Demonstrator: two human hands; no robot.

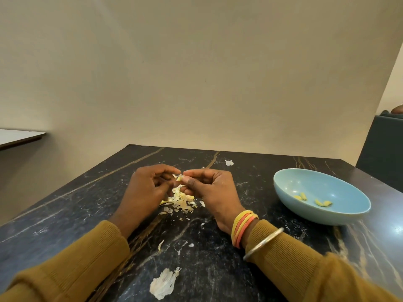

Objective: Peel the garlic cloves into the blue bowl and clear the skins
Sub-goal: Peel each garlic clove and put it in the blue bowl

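A garlic clove [179,177] is held above the middle of a dark marble counter [218,269], pinched between the thumb and forefinger of the right hand [209,188], while the curled fingertips of the left hand [146,188] close on its other end. Directly beneath lies a pile of skins [182,200]. A blue bowl [305,188] sits well apart near the counter's right edge, holding four peeled cloves [322,202]. A large skin [163,284] lies toward the near edge, and a small scrap [229,162] lies close to the far edge. Bangles [243,227] circle the right wrist.
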